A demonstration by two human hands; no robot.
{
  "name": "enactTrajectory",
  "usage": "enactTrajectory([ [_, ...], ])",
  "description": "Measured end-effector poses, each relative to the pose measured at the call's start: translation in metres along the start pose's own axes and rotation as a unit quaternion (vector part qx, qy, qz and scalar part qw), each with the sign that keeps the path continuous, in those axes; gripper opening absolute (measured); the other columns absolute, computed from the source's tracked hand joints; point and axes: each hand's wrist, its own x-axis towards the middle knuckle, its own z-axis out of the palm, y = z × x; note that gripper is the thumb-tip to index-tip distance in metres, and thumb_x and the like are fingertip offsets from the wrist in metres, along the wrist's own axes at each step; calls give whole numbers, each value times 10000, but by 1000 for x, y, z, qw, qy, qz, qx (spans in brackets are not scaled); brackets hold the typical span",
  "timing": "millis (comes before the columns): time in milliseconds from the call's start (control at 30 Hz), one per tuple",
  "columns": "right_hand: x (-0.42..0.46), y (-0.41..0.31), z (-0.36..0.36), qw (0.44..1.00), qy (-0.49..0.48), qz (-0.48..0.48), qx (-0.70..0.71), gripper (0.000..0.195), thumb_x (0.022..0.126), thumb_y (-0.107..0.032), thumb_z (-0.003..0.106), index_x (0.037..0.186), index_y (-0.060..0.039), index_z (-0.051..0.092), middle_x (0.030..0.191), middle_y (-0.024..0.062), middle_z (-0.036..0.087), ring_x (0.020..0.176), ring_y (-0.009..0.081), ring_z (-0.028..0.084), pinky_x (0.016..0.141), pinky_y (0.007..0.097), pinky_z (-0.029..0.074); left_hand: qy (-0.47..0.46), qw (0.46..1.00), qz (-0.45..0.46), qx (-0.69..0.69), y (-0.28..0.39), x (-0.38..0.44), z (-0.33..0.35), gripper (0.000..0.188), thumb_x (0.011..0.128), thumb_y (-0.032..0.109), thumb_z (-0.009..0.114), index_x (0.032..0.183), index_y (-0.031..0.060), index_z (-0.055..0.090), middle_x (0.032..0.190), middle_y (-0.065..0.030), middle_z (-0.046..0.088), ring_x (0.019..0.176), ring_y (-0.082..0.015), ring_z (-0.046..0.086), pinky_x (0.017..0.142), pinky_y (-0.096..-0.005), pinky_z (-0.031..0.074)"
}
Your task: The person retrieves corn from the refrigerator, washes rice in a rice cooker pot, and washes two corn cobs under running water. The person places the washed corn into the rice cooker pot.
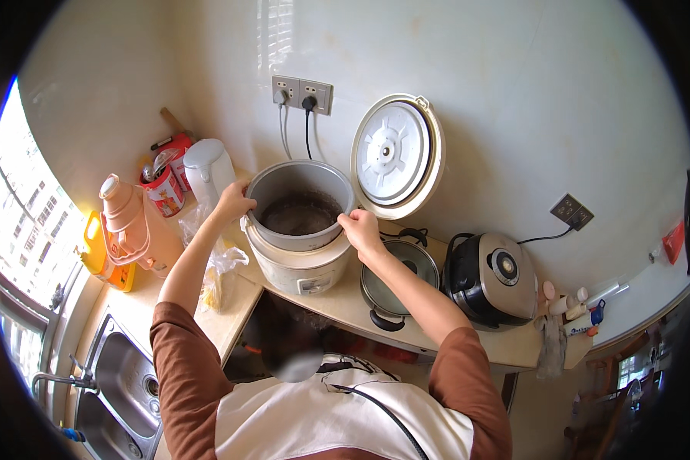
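My left hand [234, 202] grips the left rim of a grey metal inner pot [302, 172]. On the opposite rim, my right hand [361, 231] pinches the edge between thumb and fingers. The pot sits partly raised above the white rice cooker body [299, 273], its lower part hidden inside. Dark residue or liquid covers the pot's bottom; which of these, I cannot tell. Behind it the hinged cooker lid [392, 152] stands upright, its metal inner plate facing me.
A lidded pot [399, 276] and a second cooker [491, 279] stand to the right. On the left are a white kettle [210, 167], a peach thermos flask [144, 230], a yellow jug [106, 253], a plastic bag [218, 270] and a steel sink [126, 374]. Wall sockets [302, 94] hold two plugs.
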Motion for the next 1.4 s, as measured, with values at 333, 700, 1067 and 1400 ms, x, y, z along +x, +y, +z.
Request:
enactTrajectory([
  [333,-7,14,-6,984,-62,-8,-164,327,705,-209,604,521,49,523,440,123,450,410,209,431,454,358,347,21,983,50,175,-14,-11,15,430,591,160,622,999,26,618,885,-204,614,920,-355,544,843,-392,448],
  [700,-55,-9,-72,972,-188,-23,-136,316,843,-232,599,627,-2,579,498,44,550,437,95,525,450,247,398,98,994,21,-46,-5,-103,-3,334,786,69,591,1121,70,591,811,-31,565,556,-71,427,531,-224,387],
  [1067,-131,50,-128,957,-230,148,94,194,870,-169,568,730,-36,588,570,-6,554,491,20,449,437,167,292,305,929,-207,-6,-66,-275,23,491,779,11,574,1253,91,475,970,-103,584,586,-89,491,585,-217,451],
  [1400,-140,58,-84,904,-398,102,121,180,866,-138,574,747,-2,585,660,12,587,558,51,520,530,183,398,150,950,-177,210,-87,-201,10,517,712,120,619,1201,172,457,971,-157,574,938,-337,550,789,-430,451],
])
